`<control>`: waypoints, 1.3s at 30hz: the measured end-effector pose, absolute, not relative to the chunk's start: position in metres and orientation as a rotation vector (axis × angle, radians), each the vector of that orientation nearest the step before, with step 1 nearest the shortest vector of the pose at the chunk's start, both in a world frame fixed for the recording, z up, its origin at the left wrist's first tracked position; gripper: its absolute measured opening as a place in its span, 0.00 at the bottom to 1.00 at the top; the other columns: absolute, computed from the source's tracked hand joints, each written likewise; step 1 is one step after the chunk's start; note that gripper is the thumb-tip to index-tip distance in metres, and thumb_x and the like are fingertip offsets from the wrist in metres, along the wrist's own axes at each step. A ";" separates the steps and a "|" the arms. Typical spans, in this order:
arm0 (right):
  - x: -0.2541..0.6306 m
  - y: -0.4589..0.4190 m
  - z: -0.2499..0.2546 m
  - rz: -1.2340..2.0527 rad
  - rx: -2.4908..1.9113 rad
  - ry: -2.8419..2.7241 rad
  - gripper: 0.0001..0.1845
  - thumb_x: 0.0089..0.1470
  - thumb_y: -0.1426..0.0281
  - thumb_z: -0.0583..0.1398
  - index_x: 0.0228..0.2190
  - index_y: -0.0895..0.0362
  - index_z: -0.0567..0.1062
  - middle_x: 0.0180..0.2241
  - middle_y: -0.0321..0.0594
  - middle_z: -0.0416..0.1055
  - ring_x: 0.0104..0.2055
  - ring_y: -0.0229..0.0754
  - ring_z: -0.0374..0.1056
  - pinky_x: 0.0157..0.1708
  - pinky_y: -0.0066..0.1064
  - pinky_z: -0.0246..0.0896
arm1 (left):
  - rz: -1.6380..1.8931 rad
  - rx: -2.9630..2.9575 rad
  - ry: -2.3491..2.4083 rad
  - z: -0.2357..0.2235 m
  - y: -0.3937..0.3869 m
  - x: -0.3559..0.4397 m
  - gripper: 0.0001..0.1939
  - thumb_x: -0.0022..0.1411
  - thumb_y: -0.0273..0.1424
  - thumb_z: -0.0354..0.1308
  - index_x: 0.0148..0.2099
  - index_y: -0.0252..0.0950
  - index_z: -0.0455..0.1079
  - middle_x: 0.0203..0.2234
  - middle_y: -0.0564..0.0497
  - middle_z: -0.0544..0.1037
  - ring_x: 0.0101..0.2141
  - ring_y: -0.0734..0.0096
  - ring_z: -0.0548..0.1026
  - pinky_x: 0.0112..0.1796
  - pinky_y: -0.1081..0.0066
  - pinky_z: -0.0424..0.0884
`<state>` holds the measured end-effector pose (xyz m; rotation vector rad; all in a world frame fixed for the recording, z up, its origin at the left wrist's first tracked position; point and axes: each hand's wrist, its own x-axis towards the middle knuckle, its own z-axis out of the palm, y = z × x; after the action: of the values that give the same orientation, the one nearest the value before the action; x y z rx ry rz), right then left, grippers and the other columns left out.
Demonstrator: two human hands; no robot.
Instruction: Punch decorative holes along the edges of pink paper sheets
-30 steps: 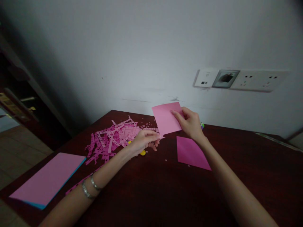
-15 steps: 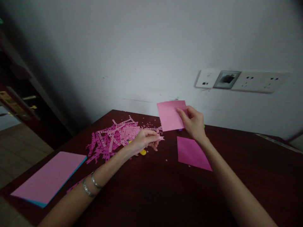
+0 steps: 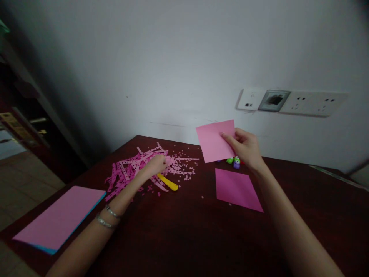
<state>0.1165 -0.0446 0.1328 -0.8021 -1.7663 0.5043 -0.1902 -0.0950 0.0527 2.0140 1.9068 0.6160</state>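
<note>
My right hand (image 3: 247, 148) pinches a light pink sheet of paper (image 3: 216, 141) between thumb and fingers, held up above the table. Over a heap of punched pink paper strips (image 3: 127, 171) is my left hand (image 3: 155, 165), its fingers curled in; whatever they hold is hidden. Small punched-out paper bits (image 3: 184, 169) lie scattered just right of that hand. Partly under the strips, a yellow handle (image 3: 169, 183) sticks out toward me. A darker pink sheet (image 3: 236, 189) lies flat on the table below my right hand.
A stack of pink and blue paper (image 3: 62, 217) lies at the table's left edge. Small green and purple toy-like items (image 3: 235, 162) sit behind the raised sheet, partly hidden. The dark wooden table (image 3: 184, 234) meets a wall with sockets (image 3: 305, 103).
My left hand has moved left with a punched strip, back onto the heap, uncovering the yellow handle and paper bits. My right hand has shifted slightly right with the light pink sheet.
</note>
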 end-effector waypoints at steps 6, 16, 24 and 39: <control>0.115 -0.045 0.133 0.624 -0.778 -1.775 0.15 0.49 0.57 0.59 0.26 0.58 0.72 0.20 0.33 0.61 0.21 0.33 0.52 0.18 0.26 0.44 | 1.002 1.966 1.725 0.078 -0.107 -0.165 0.14 0.51 0.30 0.54 0.15 0.35 0.63 0.11 0.55 0.62 0.15 0.79 0.57 0.19 0.75 0.50; 0.098 -0.063 0.130 0.586 -0.782 -1.944 0.17 0.51 0.57 0.57 0.20 0.57 0.65 0.17 0.29 0.52 0.20 0.31 0.48 0.19 0.27 0.41 | 1.081 1.518 1.069 0.105 -0.144 -0.102 0.11 0.52 0.37 0.59 0.31 0.32 0.71 0.24 0.49 0.73 0.21 0.77 0.68 0.18 0.77 0.63; 0.097 -0.070 0.132 0.604 -0.790 -1.971 0.17 0.51 0.57 0.57 0.23 0.58 0.68 0.19 0.31 0.54 0.21 0.31 0.49 0.18 0.26 0.41 | 1.144 1.372 1.040 0.097 -0.137 -0.106 0.09 0.50 0.34 0.60 0.29 0.31 0.68 0.22 0.51 0.71 0.20 0.79 0.67 0.17 0.77 0.64; 0.180 -0.050 0.071 1.146 -1.387 -1.817 0.11 0.42 0.67 0.63 0.28 0.64 0.75 0.20 0.37 0.68 0.20 0.33 0.62 0.19 0.24 0.61 | 0.763 1.379 1.183 0.048 -0.106 -0.047 0.06 0.51 0.29 0.56 0.25 0.30 0.69 0.18 0.52 0.71 0.18 0.79 0.67 0.17 0.77 0.63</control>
<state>0.1803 -0.0497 0.0711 -1.3872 -1.8170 1.1456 -0.0470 -0.1059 0.0483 1.3791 1.1828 0.7631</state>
